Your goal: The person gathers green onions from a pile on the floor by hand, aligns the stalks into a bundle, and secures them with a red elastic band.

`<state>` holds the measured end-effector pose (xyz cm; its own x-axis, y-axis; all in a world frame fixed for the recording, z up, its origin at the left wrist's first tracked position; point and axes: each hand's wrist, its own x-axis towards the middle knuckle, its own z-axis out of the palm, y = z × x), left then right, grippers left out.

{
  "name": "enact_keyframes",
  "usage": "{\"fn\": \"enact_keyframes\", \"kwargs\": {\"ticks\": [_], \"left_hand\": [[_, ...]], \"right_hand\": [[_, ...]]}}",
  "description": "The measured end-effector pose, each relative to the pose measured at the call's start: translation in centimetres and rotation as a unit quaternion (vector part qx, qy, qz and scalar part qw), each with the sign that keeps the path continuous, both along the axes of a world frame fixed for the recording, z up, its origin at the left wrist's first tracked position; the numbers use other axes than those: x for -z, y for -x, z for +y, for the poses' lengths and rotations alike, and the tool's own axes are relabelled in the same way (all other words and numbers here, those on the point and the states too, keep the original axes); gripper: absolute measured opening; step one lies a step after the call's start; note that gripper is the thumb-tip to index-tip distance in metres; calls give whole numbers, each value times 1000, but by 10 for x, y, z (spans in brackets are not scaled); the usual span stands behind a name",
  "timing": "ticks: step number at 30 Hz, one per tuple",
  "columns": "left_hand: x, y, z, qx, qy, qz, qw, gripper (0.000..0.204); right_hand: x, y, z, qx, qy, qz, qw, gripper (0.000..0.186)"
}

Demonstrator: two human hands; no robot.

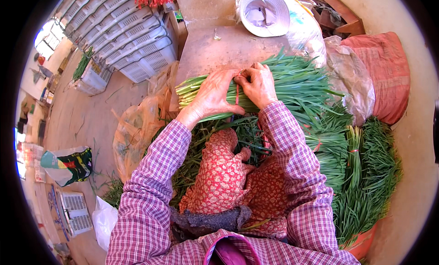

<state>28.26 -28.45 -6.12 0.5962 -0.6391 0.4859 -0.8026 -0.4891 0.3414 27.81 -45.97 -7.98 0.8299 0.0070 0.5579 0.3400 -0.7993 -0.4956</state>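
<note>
Both hands clasp a bundle of green chives (283, 82): left hand (212, 93) presses it down, right hand (258, 84) pinches a red tie (237, 93) (tied bundles (361, 173) lie nearby).

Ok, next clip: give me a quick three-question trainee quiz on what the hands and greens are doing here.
1. True or false: both hands rest on the bundle of green stalks.
2. What thin red thing runs between the left hand and the right hand?
A. a string
B. a knife
C. a glove
3. Fill in: the stacked white crates stand to the person's ____.

Key
1. True: both hands press on it.
2. A: a red string crosses the bundle.
3. Left.
</note>
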Motion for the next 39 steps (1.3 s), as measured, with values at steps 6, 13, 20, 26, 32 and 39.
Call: {"fn": "enact_keyframes", "kwargs": {"ticks": [6, 13, 20, 26, 32, 39], "left_hand": [[2, 0, -3, -37, -4, 29, 999, 87], [4, 0, -5, -37, 17, 34, 999, 82], [3, 0, -6, -43, 19, 34, 998, 81], [1, 0, -6, -49, 20, 41, 998, 81], [-1, -6, -5, -60, 15, 60, 996, 91], [-9, 5, -2, -116, -99, -25, 988, 130]], "right_hand": [[-6, 3, 1, 1, -16, 23, 1000, 22], [-12, 18, 5, 115, 60, -55, 990, 27], [-9, 16, 6, 89, 11, -15, 996, 21], [-9, 18, 6, 69, 6, -68, 995, 17], [-10, 11, 8, -1, 32, -129, 991, 9], [-9, -11, 7, -74, -93, -86, 989, 7]]}}
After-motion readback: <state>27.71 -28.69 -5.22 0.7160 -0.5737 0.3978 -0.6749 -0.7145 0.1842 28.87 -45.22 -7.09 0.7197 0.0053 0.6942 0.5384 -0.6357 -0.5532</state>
